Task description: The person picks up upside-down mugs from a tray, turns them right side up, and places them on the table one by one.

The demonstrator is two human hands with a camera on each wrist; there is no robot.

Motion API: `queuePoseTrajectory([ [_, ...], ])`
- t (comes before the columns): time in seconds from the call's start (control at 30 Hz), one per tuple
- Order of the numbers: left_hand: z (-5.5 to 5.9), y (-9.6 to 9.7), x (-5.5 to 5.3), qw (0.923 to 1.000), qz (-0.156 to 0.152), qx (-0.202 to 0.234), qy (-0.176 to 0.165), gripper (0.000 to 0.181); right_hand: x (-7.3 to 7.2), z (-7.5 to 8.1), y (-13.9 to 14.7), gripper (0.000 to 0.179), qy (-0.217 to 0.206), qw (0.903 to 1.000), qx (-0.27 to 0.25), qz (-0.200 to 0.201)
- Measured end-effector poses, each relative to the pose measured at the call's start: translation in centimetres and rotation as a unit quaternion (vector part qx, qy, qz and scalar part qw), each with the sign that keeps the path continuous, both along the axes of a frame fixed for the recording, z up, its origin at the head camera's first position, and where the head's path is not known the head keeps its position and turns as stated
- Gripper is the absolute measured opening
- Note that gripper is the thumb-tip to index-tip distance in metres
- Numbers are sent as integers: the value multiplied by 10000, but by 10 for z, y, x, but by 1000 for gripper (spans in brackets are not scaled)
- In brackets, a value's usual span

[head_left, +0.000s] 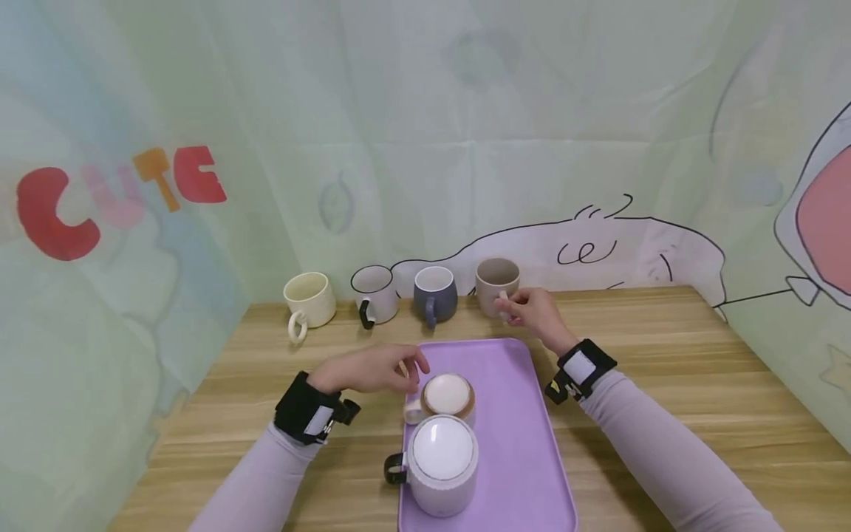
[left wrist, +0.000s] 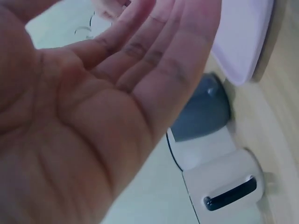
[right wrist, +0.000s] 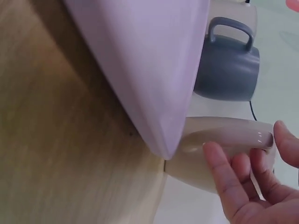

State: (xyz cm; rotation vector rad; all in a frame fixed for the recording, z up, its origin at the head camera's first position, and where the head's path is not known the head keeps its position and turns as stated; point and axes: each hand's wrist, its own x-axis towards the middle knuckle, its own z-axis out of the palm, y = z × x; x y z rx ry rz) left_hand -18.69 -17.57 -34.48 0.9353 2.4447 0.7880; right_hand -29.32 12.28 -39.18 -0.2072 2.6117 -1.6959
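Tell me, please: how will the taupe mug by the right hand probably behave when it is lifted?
The taupe mug is probably stiff: it looks evenly round at the top. Its handle shows a glossy highlight, so it may feel slippery. With the right hand at that handle, on one side only, the mug could tilt when lifted.

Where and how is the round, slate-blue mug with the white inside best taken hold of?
Probably by its curved slate-blue handle, coming from the person's side, past the lilac rectangular tray. The mug stands upright with the handle facing the person; the white black-handled mug and plain taupe mug flank it, likely making a sideways grip round its body tighter.
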Motion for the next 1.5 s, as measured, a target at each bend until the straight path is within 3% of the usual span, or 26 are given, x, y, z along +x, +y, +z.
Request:
queuePoseTrajectory([
  [0.13,-2,1,11,9998,-64,107,-151,32,0,1,6,36,147,9998,-35,-145],
  [0.43,-9,4,19,9991,348,51,-244,31,13,10,18,35,771,9958,390,-305],
  [0.6,-15,7,23,9987,476,28,167,26,20,16,16,32,839,9952,488,89],
  [0.87,-20,12,27,9939,626,-272,861,27,27,18,15,42,454,9922,343,1109],
  [1.0,-21,15,29,9877,564,-551,1352,22,30,20,17,32,468,9860,284,1577],
  [1.13,-21,19,31,9836,485,-724,1580,10,32,22,20,23,516,9773,254,2037],
  [1.37,-23,18,35,9863,421,-457,1531,13,33,24,20,23,417,9731,222,2254],
  [1.5,-26,17,36,9836,370,-304,1737,9,31,24,22,26,376,9730,195,2268],
])
